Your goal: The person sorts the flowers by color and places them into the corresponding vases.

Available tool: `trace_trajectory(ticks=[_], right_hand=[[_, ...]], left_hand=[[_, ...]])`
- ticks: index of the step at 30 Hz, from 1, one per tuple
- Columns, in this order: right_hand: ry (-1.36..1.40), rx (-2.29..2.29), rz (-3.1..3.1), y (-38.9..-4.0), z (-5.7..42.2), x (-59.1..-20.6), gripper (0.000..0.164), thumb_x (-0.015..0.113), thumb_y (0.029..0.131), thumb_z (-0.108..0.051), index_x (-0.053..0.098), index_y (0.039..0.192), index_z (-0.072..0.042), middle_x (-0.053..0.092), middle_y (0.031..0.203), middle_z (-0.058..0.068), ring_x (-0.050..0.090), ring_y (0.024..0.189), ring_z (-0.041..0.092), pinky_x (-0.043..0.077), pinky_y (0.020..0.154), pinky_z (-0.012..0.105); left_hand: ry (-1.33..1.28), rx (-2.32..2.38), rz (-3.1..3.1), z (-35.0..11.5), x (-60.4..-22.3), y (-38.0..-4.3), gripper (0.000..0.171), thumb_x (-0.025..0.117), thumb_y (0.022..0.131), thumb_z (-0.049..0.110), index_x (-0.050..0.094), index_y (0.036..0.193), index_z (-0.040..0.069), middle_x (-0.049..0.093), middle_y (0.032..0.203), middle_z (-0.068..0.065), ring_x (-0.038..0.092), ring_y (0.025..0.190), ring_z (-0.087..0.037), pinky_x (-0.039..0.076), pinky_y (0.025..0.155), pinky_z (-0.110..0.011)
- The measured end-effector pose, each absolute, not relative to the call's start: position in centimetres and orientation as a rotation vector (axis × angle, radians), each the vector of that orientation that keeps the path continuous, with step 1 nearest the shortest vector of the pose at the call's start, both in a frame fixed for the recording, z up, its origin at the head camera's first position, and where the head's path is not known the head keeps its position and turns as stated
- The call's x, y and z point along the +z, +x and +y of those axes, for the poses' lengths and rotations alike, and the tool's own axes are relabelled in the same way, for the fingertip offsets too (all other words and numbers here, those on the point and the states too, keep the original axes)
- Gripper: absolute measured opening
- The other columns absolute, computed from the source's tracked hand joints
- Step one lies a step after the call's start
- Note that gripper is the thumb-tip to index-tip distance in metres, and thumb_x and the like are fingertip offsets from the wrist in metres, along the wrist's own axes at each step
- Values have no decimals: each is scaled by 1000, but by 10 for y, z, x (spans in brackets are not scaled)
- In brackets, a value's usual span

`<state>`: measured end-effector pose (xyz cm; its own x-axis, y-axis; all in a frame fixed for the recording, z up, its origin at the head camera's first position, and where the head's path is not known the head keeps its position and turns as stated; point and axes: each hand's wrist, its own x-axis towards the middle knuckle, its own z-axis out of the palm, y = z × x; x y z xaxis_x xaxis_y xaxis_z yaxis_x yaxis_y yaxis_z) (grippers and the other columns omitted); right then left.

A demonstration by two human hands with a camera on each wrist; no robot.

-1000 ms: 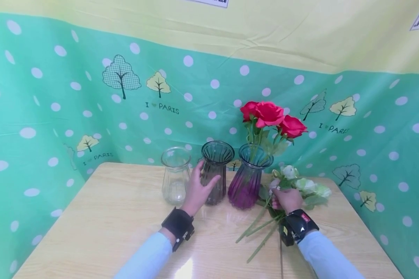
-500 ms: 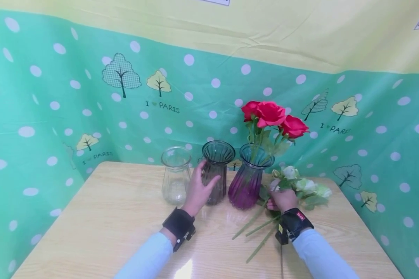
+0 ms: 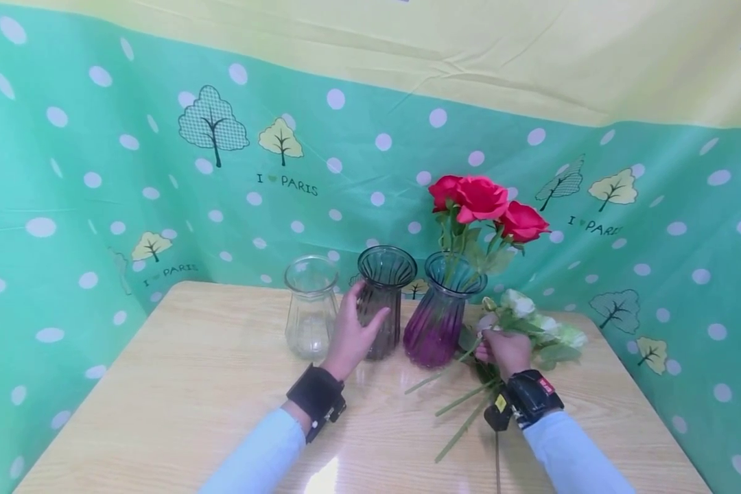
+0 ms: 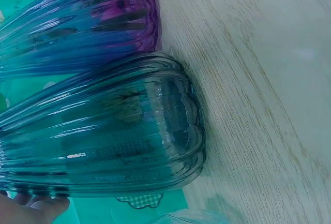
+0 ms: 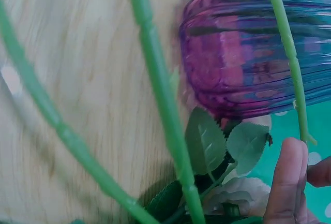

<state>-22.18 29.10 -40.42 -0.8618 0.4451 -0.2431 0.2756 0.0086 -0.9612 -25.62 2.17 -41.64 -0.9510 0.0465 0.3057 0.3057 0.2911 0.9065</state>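
My left hand (image 3: pixel 352 336) rests around the smoky grey glass vase (image 3: pixel 379 315), fingers at its left side and thumb across its front. In the left wrist view, fingertips (image 4: pixel 51 206) lie against the ribbed side of that vase. My right hand (image 3: pixel 508 351) pinches the green stem (image 5: pixel 289 53) of a white rose between thumb and fingers, over a bunch of white roses (image 3: pixel 546 326) lying on the table. The pinched stem points left, across the front of the purple-blue vase (image 3: pixel 432 336). Two other stems (image 3: pixel 463 429) lie lower, toward the front.
Three red roses (image 3: pixel 481 199) stand in the purple-blue vase, leaning right. A clear glass vase (image 3: pixel 311 322) stands left of the grey one. Behind the wooden table (image 3: pixel 191 398) hangs a green and yellow printed cloth (image 3: pixel 321 151).
My right hand has shifted slightly, and the lower end of the pinched stem has swung left and up, away from the other two stems. My left hand stays at the grey vase.
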Motion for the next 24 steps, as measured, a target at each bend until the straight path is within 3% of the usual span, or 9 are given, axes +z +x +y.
trace_trajectory(ticks=[4,9,13,24], right_hand=[[-772,2067,-2074,-220,293,-396,34,55,89,-5,51,114,16,63,59,0,63,53,8,58,58,21],[-735,2250,-1965,-212,296,-375,8,55,92,-10,60,93,-3,66,62,-1,66,59,9,59,68,22],[-667,2379,-1867,-204,298,-357,17,55,93,-10,64,79,-12,68,68,-1,68,66,10,58,73,22],[-355,2674,-1381,-180,298,-315,3,62,89,-8,65,90,-7,68,82,5,68,81,15,56,81,21]], left_hand=[[-330,-1714,-2344,22,-416,-256,76,64,87,38,26,145,7,32,150,-13,33,137,-30,31,112,-49],[-324,-1718,-2355,22,-416,-256,75,63,87,38,26,145,8,31,150,-13,33,137,-30,31,112,-49],[-309,-1721,-2366,21,-417,-258,74,63,87,39,27,145,12,31,150,-11,34,137,-29,32,112,-49],[-344,-1698,-2347,20,-418,-259,74,64,86,38,27,145,10,32,149,-13,35,135,-30,33,111,-49]])
